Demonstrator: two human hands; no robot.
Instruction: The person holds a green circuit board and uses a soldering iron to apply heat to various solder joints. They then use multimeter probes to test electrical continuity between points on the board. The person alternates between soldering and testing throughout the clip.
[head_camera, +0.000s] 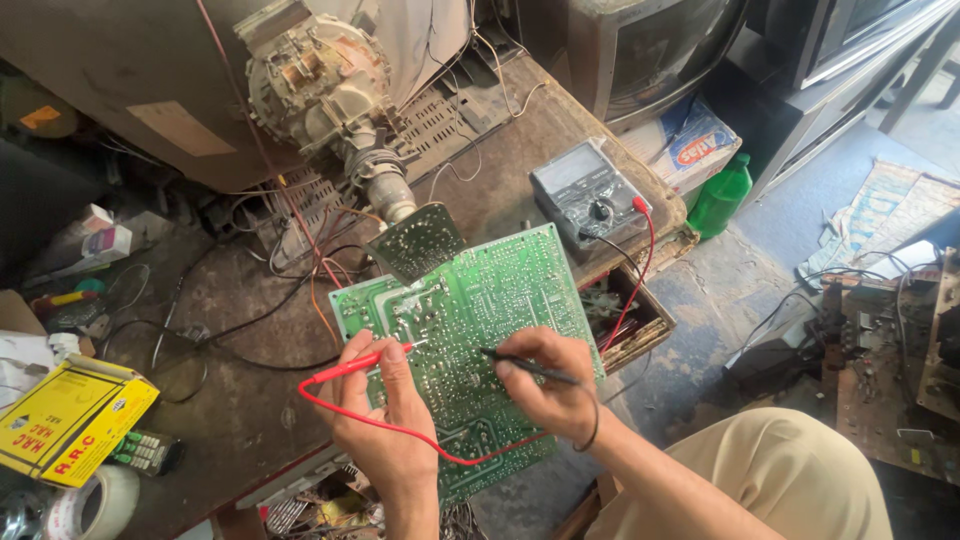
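I'm looking straight down at a green circuit board (470, 330), solder side up, lying tilted across the front edge of the worn brown table (250, 400). My left hand (385, 415) is curled around a red test probe (350, 367), pinched between thumb and fingers, its tip touching the board near the left-middle. My right hand (545, 385) pinches a black test probe (525, 366) like a pen, tip down on the board just right of the red one; the two tips sit near each other but apart. The red lead (400, 430) loops under my left wrist and across the lower board. A second red lead and a black one run up to a grey analogue meter (590, 195) lying on the table just behind the board's far right corner. Behind the board, the neck of a picture tube (385, 185) with its yoke sticks out from an opened television, a small board fitted on its end and touching the top edge of the green one. At the left lies a yellow box (65, 420) with a roll of tape (95, 505) just beside it. A green plastic bottle (722, 195) stands on the floor to the right.
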